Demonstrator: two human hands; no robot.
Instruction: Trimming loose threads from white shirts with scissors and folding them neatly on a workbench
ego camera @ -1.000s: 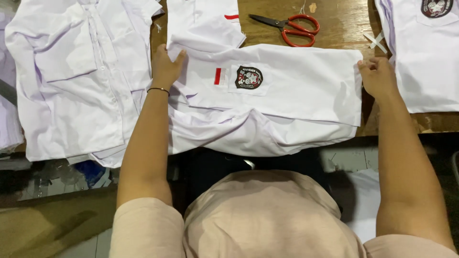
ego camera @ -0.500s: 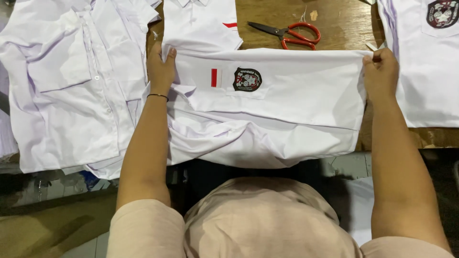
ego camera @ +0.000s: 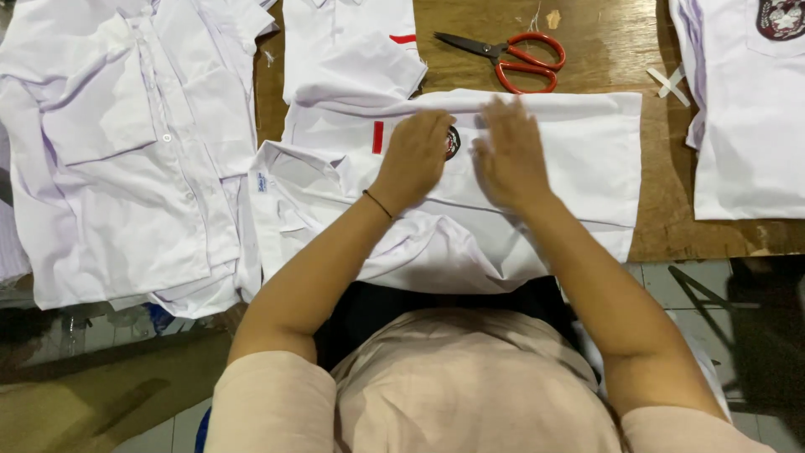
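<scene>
A folded white shirt (ego camera: 570, 159) with a small red tag and a dark round badge lies on the wooden table in front of me. My left hand (ego camera: 415, 159) rests flat on it, partly covering the badge. My right hand (ego camera: 510, 155) lies flat beside it, fingers together, pressing the cloth. Both hands sit close together at the middle of the shirt and hold nothing.
Red-handled scissors (ego camera: 516, 57) lie just beyond the shirt. A pile of white shirts (ego camera: 126, 151) covers the left of the table (ego camera: 620, 50). Another folded white shirt (ego camera: 352, 50) sits behind, and one with a badge (ego camera: 746, 117) lies at the right edge.
My hands left the shirt's two side edges and came together at its middle, now lying flat on the cloth. The view has shifted slightly.
</scene>
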